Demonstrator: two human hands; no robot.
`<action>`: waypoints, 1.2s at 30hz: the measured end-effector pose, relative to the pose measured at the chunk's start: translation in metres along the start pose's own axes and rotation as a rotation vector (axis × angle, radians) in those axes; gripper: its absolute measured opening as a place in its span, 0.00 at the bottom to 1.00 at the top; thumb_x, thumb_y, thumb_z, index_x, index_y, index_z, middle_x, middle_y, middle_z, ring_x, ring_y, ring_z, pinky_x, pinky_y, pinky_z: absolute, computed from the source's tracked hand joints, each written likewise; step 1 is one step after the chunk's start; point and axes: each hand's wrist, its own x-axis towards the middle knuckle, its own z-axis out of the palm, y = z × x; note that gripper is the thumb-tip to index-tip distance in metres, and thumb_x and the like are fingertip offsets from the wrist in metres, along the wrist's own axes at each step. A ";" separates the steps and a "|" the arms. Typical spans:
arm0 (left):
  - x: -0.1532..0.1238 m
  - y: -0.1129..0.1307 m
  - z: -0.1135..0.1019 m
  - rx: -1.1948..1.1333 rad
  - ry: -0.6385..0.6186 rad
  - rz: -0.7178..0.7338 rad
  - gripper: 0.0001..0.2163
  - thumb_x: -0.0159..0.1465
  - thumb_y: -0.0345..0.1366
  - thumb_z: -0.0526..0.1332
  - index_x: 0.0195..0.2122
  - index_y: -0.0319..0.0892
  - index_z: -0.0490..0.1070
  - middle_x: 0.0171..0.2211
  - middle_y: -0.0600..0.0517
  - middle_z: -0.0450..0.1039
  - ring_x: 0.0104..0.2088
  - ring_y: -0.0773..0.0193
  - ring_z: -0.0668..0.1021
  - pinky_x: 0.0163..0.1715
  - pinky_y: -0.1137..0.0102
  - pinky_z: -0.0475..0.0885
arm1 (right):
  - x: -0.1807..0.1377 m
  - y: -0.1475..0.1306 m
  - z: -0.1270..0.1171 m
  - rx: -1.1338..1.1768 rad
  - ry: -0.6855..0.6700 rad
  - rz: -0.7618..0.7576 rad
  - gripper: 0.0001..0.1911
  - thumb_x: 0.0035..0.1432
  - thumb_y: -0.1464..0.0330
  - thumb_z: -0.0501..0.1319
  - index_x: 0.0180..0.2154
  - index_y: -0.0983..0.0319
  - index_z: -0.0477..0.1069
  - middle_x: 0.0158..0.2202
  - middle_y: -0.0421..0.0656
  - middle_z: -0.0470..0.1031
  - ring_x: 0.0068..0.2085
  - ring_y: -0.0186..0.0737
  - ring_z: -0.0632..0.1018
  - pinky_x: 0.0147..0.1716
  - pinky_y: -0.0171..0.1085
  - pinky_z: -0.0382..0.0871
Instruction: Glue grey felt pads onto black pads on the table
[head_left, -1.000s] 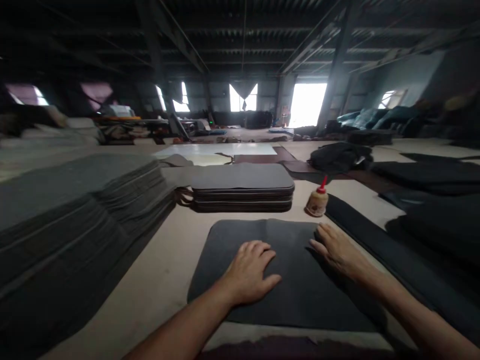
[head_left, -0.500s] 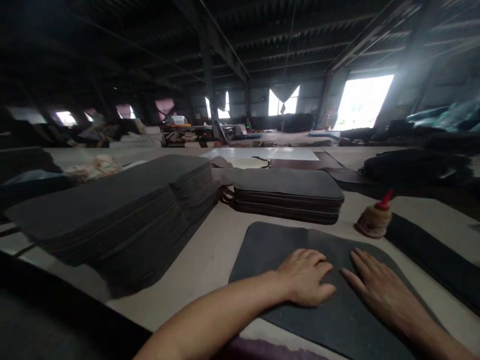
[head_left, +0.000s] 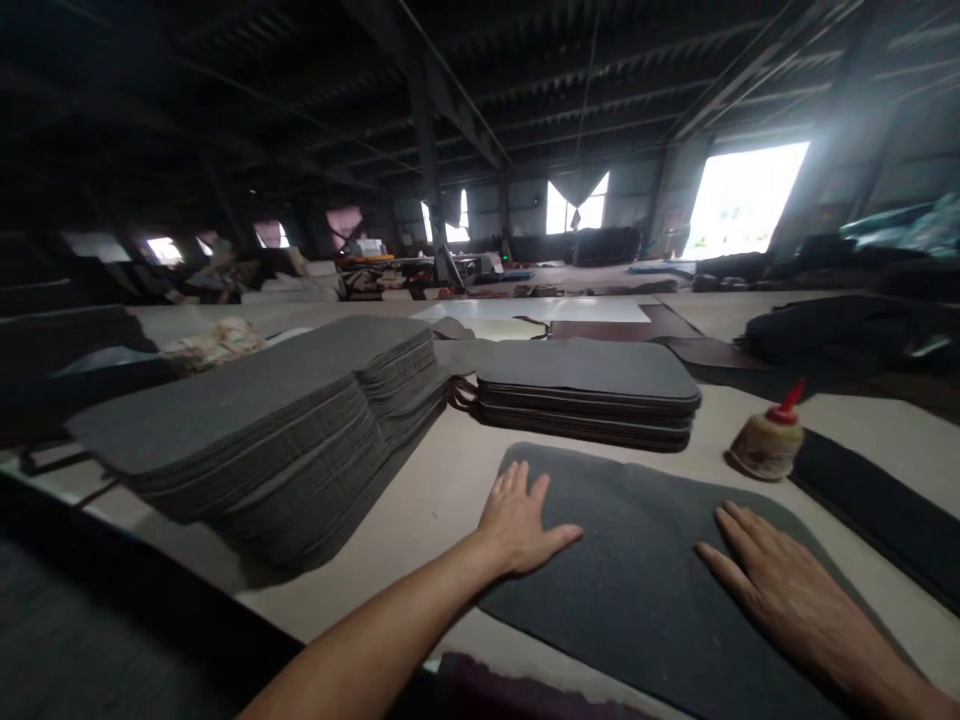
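A dark grey mat with rounded corners lies flat on the table before me. My left hand presses flat on its left edge, fingers spread, holding nothing. On the mat's right part rests my right hand, palm down with the fingers apart. A small glue bottle with a red nozzle stands just beyond the mat's far right corner.
A short stack of finished mats sits behind the flat one. A tall fanned pile of grey sheets fills the left. A dark strip lies at right, dark cloth heaps beyond it.
My view has swung left. The left hand has slid from the mat's middle to its left edge, and the two hands have spread apart. The right hand stays flat on the mat.
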 end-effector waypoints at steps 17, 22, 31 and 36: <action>0.030 0.058 -0.023 0.086 0.053 0.530 0.20 0.70 0.41 0.53 0.62 0.45 0.64 0.65 0.51 0.64 0.68 0.61 0.60 0.68 0.66 0.54 | 0.022 -0.035 -0.035 -0.102 -0.159 0.246 0.36 0.70 0.50 0.42 0.64 0.69 0.65 0.66 0.56 0.60 0.65 0.57 0.64 0.61 0.55 0.63; 0.057 0.095 0.017 0.010 -0.090 0.648 0.29 0.70 0.51 0.49 0.66 0.39 0.57 0.69 0.44 0.54 0.69 0.53 0.57 0.68 0.55 0.54 | 0.021 -0.034 -0.036 -0.103 -0.147 0.207 0.33 0.70 0.52 0.44 0.64 0.67 0.65 0.66 0.56 0.61 0.65 0.57 0.64 0.61 0.55 0.63; 0.077 0.058 0.016 -0.019 -0.105 0.551 0.38 0.65 0.65 0.47 0.69 0.45 0.53 0.71 0.46 0.48 0.71 0.51 0.52 0.69 0.50 0.49 | 0.023 -0.038 -0.040 -0.066 -0.187 0.265 0.33 0.69 0.51 0.46 0.65 0.65 0.64 0.68 0.54 0.58 0.66 0.57 0.62 0.62 0.55 0.61; 0.086 0.044 0.016 -0.024 -0.053 0.477 0.37 0.66 0.64 0.47 0.69 0.44 0.53 0.71 0.47 0.49 0.71 0.54 0.52 0.70 0.53 0.49 | 0.020 -0.037 -0.041 -0.054 -0.174 0.333 0.36 0.68 0.49 0.47 0.64 0.68 0.65 0.66 0.58 0.60 0.66 0.60 0.61 0.63 0.57 0.59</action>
